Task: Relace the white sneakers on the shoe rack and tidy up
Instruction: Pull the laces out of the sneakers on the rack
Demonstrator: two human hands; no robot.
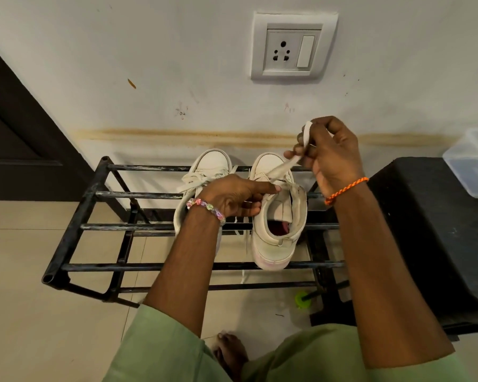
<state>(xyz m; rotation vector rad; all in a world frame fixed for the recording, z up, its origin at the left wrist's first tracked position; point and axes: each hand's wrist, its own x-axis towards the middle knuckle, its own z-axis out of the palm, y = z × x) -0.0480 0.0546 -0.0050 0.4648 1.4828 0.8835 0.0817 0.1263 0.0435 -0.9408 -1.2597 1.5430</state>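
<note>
Two white sneakers stand side by side, toes to the wall, on the top bars of a black metal shoe rack (75, 227). The right sneaker (276, 244) has its tongue open and a red lining showing. My left hand (232, 194) rests on that sneaker's lacing area, the index finger pressed across the eyelets. My right hand (329, 158) is raised above the toe, pinching a flat white lace (282, 166) pulled taut from the shoe. The left sneaker (210, 166) is partly hidden behind my left wrist; its lace lies loose.
A black stool or box (431, 230) stands right of the rack with a clear plastic container (472, 161) on it. A wall socket (293, 48) is above. A dark door (17, 133) lies left. A green-capped item (302, 299) and my bare foot (229, 351) are on the tiled floor.
</note>
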